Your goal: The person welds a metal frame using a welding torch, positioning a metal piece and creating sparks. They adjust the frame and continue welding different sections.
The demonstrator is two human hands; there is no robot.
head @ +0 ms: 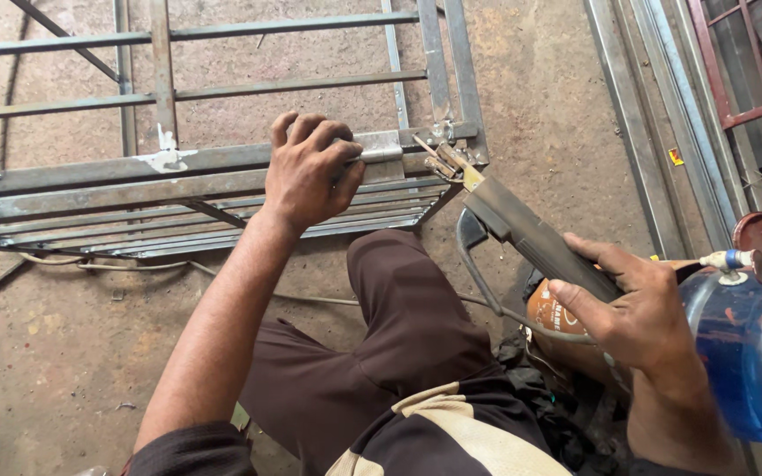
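2 hands busy: right hand (632, 308) clamps the grey electrode holder (522, 231), rod tip up-left at the grey steel frame's (222, 163) corner (left hand (310, 167) grips its rail).

Even, diffuse daylight; soft faint shadows. Focus sharp at centre. Blue gas cylinder (756, 353) at 4 o'clock slightly blurred; mild wide-angle edge distortion.
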